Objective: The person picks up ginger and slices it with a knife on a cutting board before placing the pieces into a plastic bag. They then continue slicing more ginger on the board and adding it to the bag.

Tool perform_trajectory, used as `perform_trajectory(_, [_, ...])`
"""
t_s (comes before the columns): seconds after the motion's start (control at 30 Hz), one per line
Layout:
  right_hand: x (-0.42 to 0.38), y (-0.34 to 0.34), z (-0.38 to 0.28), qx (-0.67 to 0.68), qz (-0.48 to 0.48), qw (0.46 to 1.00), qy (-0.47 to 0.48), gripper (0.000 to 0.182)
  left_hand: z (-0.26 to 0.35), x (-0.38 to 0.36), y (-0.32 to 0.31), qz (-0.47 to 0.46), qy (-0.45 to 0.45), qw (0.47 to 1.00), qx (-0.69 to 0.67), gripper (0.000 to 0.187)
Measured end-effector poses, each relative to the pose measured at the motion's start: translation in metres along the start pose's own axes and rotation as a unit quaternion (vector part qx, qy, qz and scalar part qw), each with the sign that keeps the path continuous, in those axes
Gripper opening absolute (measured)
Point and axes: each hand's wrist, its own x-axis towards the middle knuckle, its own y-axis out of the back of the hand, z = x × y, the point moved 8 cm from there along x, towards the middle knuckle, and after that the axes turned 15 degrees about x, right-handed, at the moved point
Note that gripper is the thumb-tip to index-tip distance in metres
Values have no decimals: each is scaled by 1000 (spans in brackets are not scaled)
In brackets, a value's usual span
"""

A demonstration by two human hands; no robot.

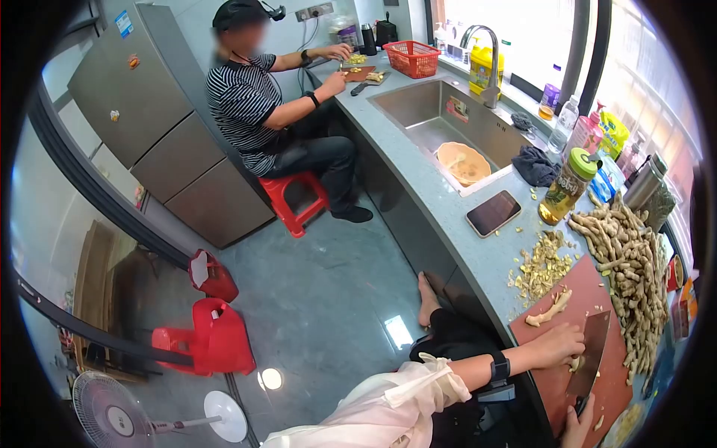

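Observation:
My left hand presses down on a piece of ginger on the red-brown cutting board. My right hand grips the handle of a cleaver, whose blade rests against that piece. A peeled ginger root lies on the board's far end. A large pile of raw ginger sits to the right of the board. Ginger peelings are heaped beyond the board.
A phone, an oil bottle and a sink with a bowl line the counter. Another person sits on a red stool cutting at the far end. Red stools and a fan stand on the floor.

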Motion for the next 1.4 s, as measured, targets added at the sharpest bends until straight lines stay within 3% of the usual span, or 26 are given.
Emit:
perform_trajectory(0.07, [-8,-3,-10,88,33,995,-22,55,0,1,4,1,3,1000,-5,20])
perform_trajectory(0.2, [-19,2,-24,85,41,995,-43,55,2,2,4,-16,10,1000,-9,20])
perform_trajectory(0.33, [-20,10,-5,48,55,996,-46,57,0,2,17,32,-9,999,22,13])
perform_trajectory(0.43, [-17,7,-20,-59,90,988,110,44,6,6,34,52,-19,998,39,8])
perform_trajectory(0.53, [-20,-4,-45,-3,58,998,-26,41,6,8,32,3,-26,998,62,9])
perform_trajectory(0.67, [-20,0,-47,-27,59,997,-43,41,7,6,24,-82,-3,996,38,16])
perform_trajectory(0.77, [-17,-3,-41,-53,12,993,-102,43,7,7,25,-79,-2,996,34,14])
perform_trajectory(0.83, [-5,-5,-38,-108,3,994,-10,45,9,7,28,-83,-8,996,29,14])
perform_trajectory(0.93, [8,-11,-37,-144,23,989,36,42,10,10,30,-92,-6,995,32,14])
perform_trajectory(1.4, [-12,-12,-36,-169,15,985,-5,31,15,10,30,-105,-6,993,47,15])
